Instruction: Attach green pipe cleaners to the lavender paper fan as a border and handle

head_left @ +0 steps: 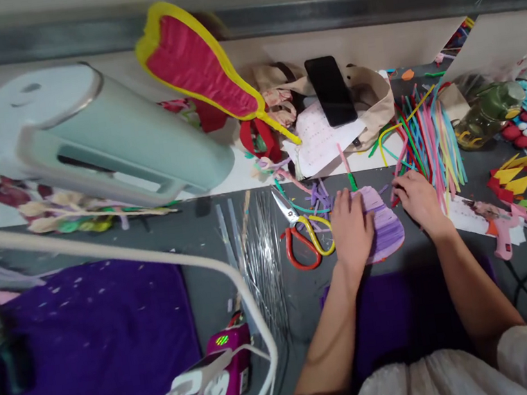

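Note:
My left hand [351, 228] lies flat, fingers stretched out, on the left side of a purple and lilac ribbed craft piece [385, 230]. This rounded piece looks built from rows of pipe cleaners, with a green and pink stem [351, 179] at its top. To its right, my right hand [420, 199] has its fingertips closed around a reddish-pink pipe cleaner [401, 169]; the exact grip is partly hidden. Scissors [303, 231] with one red and one yellow handle lie left of my left hand, blades pointing away. Purple pipe-cleaner scraps [320, 195] are behind them.
A pale green kettle-like jug [138, 130] stands at the back left. Loose pipe cleaners [435, 136], a pink glue gun [501, 234] and a glass jar [490, 116] are on the right. A white cable [194, 258] arches across the left. A phone [331, 91] rests behind.

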Demonstrator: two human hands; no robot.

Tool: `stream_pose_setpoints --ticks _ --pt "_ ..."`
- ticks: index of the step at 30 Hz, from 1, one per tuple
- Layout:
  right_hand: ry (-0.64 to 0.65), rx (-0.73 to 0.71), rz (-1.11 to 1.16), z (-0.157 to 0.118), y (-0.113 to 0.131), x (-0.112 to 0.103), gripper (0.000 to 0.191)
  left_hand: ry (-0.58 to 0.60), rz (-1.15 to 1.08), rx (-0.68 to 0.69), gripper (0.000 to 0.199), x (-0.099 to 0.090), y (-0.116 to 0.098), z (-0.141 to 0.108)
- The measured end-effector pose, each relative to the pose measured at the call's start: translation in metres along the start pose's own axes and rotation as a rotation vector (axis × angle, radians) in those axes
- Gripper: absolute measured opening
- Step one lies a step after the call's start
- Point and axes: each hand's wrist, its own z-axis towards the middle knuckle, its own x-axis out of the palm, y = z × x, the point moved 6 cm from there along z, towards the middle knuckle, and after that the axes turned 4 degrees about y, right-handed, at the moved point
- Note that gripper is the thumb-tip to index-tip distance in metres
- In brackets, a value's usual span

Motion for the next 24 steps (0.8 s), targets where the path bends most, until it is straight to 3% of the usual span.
stream_pose_setpoints --ticks 5,10,14,17,20,24 --pt "0.053 -0.099 0.052 0.006 0.013 0.006 0.033 -0.012 -0.064 -0.104 0.035 -0.007 0.020 0.021" --pt "0.126 -0.200 0.019 0.009 0.033 0.021 0.028 -0.021 -0.404 -0.243 0.028 -0.019 0.046 0.020" --pt "0.107 -0.097 -0.116 0.011 0.021 0.020 0.023 -0.069 -0.629 -0.294 0.026 -0.020 0.056 0.016" --pt "0.032 0.032 -0.147 0.008 0.000 0.004 0.023 -0.098 -0.721 -0.335 0.026 -0.009 0.054 0.016" --pt "-0.057 0.036 -0.022 0.002 -0.009 -0.021 0.022 -0.084 -0.735 -0.326 0.025 0.004 0.044 0.015" --pt "-0.241 0.113 0.098 0.003 -0.022 -0.063 0.022 -0.115 -0.504 -0.172 0.023 0.002 0.023 0.015"
